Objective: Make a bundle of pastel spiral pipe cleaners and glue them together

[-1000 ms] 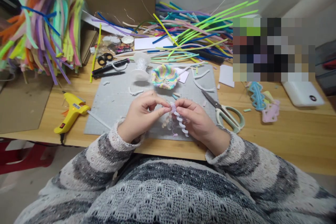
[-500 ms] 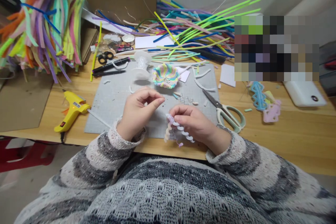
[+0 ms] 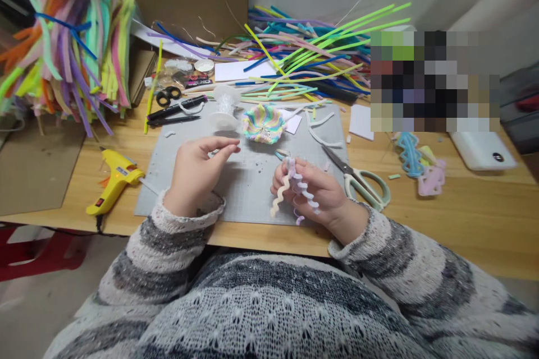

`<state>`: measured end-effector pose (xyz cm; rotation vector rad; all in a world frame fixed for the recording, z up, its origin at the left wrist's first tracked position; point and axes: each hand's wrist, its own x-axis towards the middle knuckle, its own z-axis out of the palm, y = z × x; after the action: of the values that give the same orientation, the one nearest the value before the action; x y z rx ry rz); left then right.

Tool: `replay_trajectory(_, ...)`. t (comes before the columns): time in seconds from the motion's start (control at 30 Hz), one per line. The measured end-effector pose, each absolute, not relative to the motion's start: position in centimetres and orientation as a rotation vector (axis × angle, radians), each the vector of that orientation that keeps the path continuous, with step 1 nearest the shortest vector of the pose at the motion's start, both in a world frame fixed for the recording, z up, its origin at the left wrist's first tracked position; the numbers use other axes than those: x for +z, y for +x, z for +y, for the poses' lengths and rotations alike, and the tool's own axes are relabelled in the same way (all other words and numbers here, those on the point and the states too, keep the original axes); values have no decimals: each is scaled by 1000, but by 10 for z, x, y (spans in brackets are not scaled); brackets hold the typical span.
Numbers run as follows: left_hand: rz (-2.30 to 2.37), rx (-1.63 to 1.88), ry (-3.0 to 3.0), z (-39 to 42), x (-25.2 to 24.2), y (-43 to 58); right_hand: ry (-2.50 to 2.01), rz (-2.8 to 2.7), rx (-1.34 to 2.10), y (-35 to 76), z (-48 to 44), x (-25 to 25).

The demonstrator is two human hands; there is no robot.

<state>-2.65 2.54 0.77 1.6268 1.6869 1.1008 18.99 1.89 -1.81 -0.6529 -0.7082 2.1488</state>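
Note:
My right hand pinches a small bundle of wavy pipe cleaner pieces by their top ends. A cream piece and pale lilac ones hang down, with a purple curl at the bottom. My left hand is held apart to the left, thumb and forefinger pressed together; whatever is between them is too fine to make out. Beyond the hands, a ruffled pastel-striped pipe cleaner shape sits on the grey cutting mat, beside a spool of clear thread.
A yellow glue gun lies at left, below a large bunch of pipe cleaners. Scissors rest by the mat's right edge. Loose pipe cleaners pile up at the back. Blue wavy pieces lie at right.
My left hand has moved left, away from my right hand. My right hand has turned and lifted the wavy pieces slightly, so they now hang more plainly in front of its fingers.

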Motion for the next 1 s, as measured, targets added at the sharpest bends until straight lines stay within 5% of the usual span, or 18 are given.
replay_trajectory(1.0, 1211, 1343, 1241, 30, 6, -28, -754, -665, 2131, 190, 20, -15)
